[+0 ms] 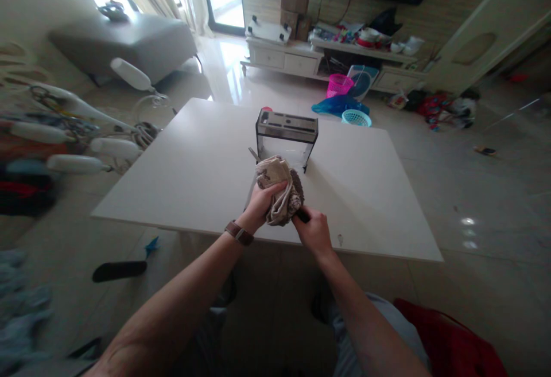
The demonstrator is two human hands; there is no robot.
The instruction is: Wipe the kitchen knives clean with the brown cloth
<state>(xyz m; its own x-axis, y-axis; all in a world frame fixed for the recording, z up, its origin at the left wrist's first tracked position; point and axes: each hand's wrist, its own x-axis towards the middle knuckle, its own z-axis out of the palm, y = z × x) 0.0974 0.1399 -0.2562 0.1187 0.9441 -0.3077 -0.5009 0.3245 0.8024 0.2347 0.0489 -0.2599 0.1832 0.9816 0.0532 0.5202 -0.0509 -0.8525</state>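
My left hand (259, 202), with a brown watch strap at the wrist, is closed around a bunched beige and brown cloth (275, 173). The cloth is folded over what looks like a knife, and a narrow metallic tip (253, 154) pokes out at its upper left. In my right hand (315, 230) is the knife's black handle (303, 214), gripped at the cloth's lower right. Most of the blade is hidden by the cloth. Just beyond my hands, a knife stand (287, 124) with a slotted metal top and clear front stands upright on the white table (206, 164).
A red object (267, 109) shows behind the stand. Chandelier parts with white shades (131, 74) are at the left. Beyond the table sit a pink basket (339, 85), a blue bag (338, 104) and a light blue basket (356, 117). Red fabric (451, 337) lies at the lower right.
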